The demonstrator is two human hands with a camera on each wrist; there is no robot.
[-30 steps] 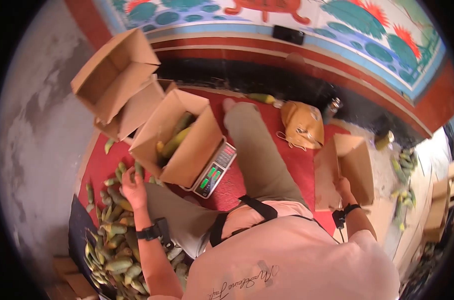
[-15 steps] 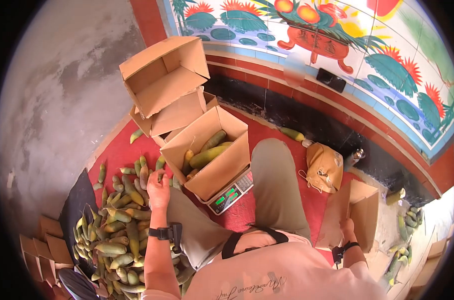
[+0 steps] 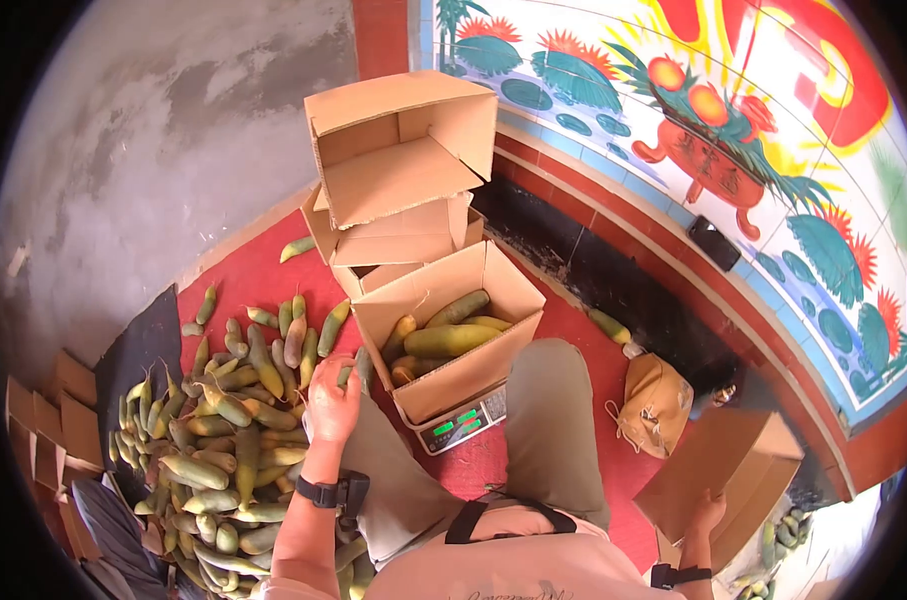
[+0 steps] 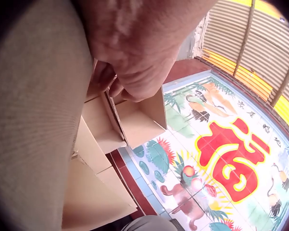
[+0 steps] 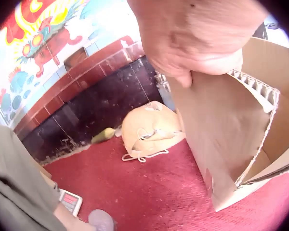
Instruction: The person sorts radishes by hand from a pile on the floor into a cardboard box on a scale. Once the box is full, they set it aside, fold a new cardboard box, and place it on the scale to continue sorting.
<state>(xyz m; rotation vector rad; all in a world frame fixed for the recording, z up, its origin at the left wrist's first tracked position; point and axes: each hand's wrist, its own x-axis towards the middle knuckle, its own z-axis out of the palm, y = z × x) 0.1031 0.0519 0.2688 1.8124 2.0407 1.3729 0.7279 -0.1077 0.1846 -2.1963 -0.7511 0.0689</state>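
Note:
My left hand (image 3: 331,408) hangs loosely curled by my left knee, beside the heap of green radishes (image 3: 208,470). The left wrist view shows nothing held in that hand (image 4: 135,53). With my right hand (image 3: 709,514) I grip the side wall of a cardboard box (image 3: 708,465); in the right wrist view the thumb lies outside the wall and the other fingers are hidden behind it. Between my knees and the stacked boxes, an open carton (image 3: 453,388) holding several long green radishes (image 3: 445,341) sits on a digital scale (image 3: 465,424) with lit green digits.
Stacked boxes (image 3: 403,150) stand behind the scale. A yellow drawstring bag (image 3: 653,405) and one radish (image 3: 608,326) lie on the red mat (image 3: 248,275) along the tiled wall. A phone (image 3: 713,243) rests on the ledge. More radishes (image 3: 785,535) lie at the right.
My head view has swung toward the right-hand wall, shifting the scene. The box in my right hand has tilted and turned, now covering part of the bottle. My left hand stays near the heap.

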